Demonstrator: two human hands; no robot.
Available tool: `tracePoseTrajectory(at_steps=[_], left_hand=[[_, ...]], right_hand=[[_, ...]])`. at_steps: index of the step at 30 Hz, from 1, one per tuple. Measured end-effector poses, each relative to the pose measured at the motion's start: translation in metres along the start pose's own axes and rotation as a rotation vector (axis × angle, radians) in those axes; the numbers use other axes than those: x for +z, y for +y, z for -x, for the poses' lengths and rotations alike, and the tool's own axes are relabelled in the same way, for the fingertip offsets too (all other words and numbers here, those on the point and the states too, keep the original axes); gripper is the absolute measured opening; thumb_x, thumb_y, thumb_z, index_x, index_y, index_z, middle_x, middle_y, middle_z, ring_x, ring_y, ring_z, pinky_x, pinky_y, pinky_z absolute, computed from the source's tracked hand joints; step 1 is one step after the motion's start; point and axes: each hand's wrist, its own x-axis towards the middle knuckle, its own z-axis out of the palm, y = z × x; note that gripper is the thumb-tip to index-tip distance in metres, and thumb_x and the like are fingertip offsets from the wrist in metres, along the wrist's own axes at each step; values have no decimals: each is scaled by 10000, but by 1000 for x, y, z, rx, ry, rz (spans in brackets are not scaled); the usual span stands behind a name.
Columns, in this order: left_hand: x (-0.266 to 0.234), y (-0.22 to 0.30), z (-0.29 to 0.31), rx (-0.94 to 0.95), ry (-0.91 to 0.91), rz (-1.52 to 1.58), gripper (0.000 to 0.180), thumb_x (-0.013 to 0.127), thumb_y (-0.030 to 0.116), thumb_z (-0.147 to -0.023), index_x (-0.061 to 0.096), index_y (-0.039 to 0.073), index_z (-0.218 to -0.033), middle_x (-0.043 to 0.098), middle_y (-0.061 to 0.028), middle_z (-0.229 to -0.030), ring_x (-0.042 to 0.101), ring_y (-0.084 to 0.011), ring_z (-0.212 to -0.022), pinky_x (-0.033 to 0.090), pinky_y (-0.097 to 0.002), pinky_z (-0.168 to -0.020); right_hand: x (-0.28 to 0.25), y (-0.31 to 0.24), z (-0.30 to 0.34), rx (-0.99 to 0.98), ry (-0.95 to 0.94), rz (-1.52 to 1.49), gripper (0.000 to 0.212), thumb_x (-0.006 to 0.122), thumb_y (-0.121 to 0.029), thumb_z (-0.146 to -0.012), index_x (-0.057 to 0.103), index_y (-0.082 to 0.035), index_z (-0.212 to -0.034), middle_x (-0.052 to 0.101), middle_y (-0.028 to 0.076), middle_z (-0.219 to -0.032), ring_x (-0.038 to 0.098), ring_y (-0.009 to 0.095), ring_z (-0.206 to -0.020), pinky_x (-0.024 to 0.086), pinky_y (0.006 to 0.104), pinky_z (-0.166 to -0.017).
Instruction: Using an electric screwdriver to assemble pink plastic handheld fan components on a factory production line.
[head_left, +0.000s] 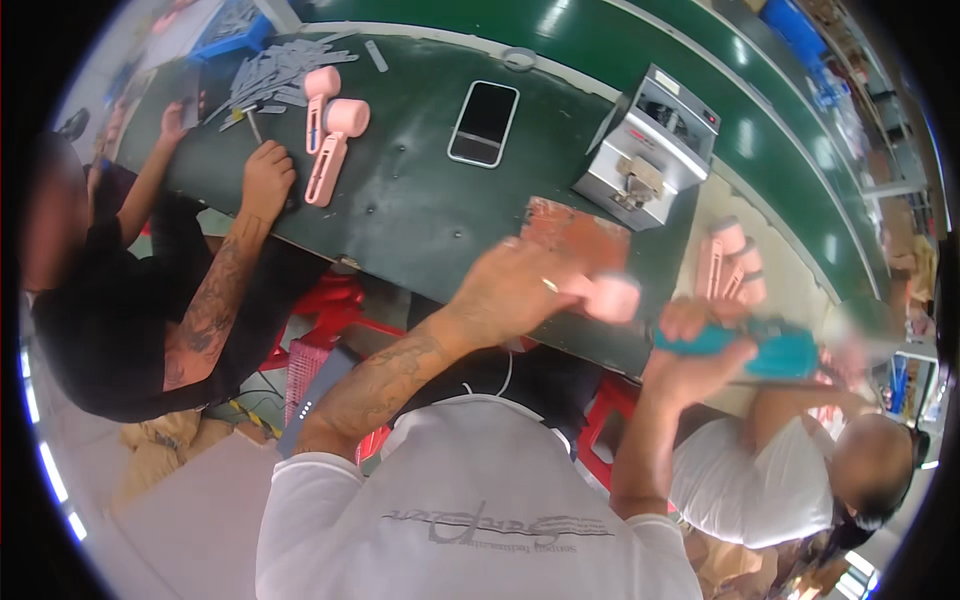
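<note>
My left hand [520,288] is closed around a pink handheld device with a round, drum-like head [611,298]. It holds the device just over the near edge of a worn reddish-brown pad [575,232]. My right hand [695,352] grips a teal electric screwdriver [780,352], which lies roughly level and points left toward the pink head. Motion blur hides whether its tip touches the device. Further right on the bench stand several similar pink devices [735,260].
A grey metal screw feeder [650,150] stands beyond the pad. A phone [484,123], two pink devices [328,140] and a pile of flat grey pieces [275,75] lie on the green bench [410,200]. Co-workers sit left [110,300] and right [770,470].
</note>
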Motion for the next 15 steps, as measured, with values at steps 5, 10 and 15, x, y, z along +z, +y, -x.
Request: tracePoseTrajectory(at_steps=[5,10,15], left_hand=[[-56,-105,56,-328,640,-313,188,795,227,-905,764,76,-1013,718,-98,-1029,661,-354,-1005,495,-475,-877],[-88,-174,91,-575,583,-676,425,774,290,-933,703,41,-1271,620,-168,-1327,595,-401,-1185,469,-511,-1003],[-75,-187,70,-446,587,-614,417,779,279,-925,688,37,-1252,621,-170,-1326,617,-399,-1116,516,-474,-939]], right_hand=[[-6,-10,27,-33,-28,128,692,612,-729,-961,547,-53,-1094,488,45,-649,470,192,-538,383,349,-531],[-1,-6,34,-8,-91,201,704,623,-696,-977,530,-7,-1087,520,66,-665,510,205,-554,418,358,-539],[6,-7,37,-12,-114,190,694,618,-681,-990,520,0,-1085,521,65,-662,508,205,-538,432,360,-531]])
